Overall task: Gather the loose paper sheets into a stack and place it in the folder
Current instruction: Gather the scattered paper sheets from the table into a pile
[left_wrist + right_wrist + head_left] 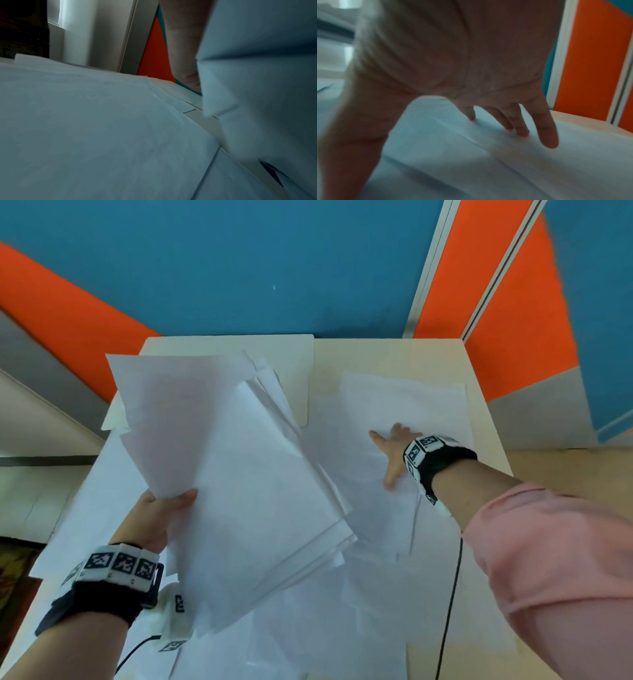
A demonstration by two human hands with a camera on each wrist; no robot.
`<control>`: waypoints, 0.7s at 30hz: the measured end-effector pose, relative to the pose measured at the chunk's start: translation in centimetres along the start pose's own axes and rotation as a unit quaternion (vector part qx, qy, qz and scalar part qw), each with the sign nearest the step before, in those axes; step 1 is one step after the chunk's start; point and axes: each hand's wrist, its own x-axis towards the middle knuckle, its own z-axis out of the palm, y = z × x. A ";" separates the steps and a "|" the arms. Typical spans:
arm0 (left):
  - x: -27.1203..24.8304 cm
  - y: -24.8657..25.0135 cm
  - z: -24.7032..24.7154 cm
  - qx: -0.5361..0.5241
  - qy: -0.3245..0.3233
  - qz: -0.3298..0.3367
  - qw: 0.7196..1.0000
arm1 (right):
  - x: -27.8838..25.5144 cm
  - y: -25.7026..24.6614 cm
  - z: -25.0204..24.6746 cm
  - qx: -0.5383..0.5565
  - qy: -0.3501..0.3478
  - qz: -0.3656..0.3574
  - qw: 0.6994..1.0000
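- Paper sheets are in two lots: a ragged bundle (253, 474) I hold up in my left hand (161, 518), and loose sheets (394, 412) lying flat on the worktop (486, 419) ahead and to the right.
- My left hand pinches the bundle at its near left corner, thumb on top. The bundle tilts up and away from me, its edges fanned and uneven.
- My right hand (394, 453) is spread flat, fingers (547, 135) straight, pressing on the loose sheets at the far right. It is plainly the nearer hand to them.
- Those sheets lie with their long side running roughly away from me, overlapping one another. I judge the next move is to drag them leftward, toward the bundle.
- More sheets cover the near worktop under the bundle and beneath my left wrist.
- The folder (298, 361) lies at the far left of the worktop, mostly hidden behind the raised bundle. I cannot tell whether it is open.
- A black cable (448, 611) runs across the near right paper; it could snag a sliding sheet.
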 end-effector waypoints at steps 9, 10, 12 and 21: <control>-1.0 -0.6 -0.8 -0.016 -0.007 -0.002 1.000 | -0.6 0.4 -0.5 -0.036 0.079 -0.065 0.994; -1.2 -0.7 -1.0 -0.021 -0.008 -0.003 1.000 | -0.6 0.3 -0.4 -0.040 0.107 -0.067 0.991; -1.3 -0.8 -1.3 -0.029 -0.013 -0.004 0.999 | -0.5 0.1 -0.1 -0.038 0.142 -0.062 0.987; -1.6 -0.7 -1.4 -0.031 -0.015 -0.002 0.999 | -3.7 -0.7 -2.5 0.182 0.337 0.009 0.924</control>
